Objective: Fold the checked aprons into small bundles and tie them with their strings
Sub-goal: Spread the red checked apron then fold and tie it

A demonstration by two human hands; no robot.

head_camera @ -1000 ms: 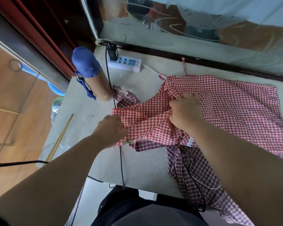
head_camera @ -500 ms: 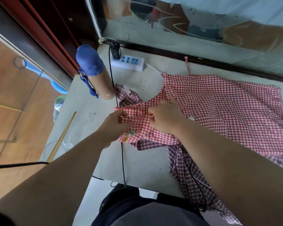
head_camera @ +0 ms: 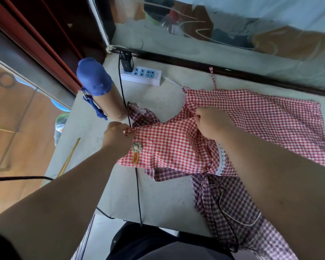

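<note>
Both hands have drawn apart since half a second ago, pulling the folded panel taut and flat and uncovering a badge on it. Nearest, at six o'clock, sits the person's dark clothing. Just beyond, at five o'clock, the purple checked apron lies crumpled in soft ridges on the pale, speckled table, partly under the red one and partly over the near table edge. A thin black cable runs straight across the tabletop from six toward twelve o'clock. At centre, the left hand pinches the pointed nine-o'clock corner of the red checked apron, while the right hand is curled into a fist gripping the cloth at the fold. Between them the thin woven gingham stretches smooth. It carries a padded flower patch, an oval orange label and a white lace trim. The rest of the red apron spreads flat toward three o'clock. At nine o'clock a slim stick lies at the table edge. Farther, at ten o'clock, stands a cylindrical tan bottle with a rounded matte blue cap. At twelve o'clock lies a glossy white power strip with a black charger, and the apron's narrow string points away.
</note>
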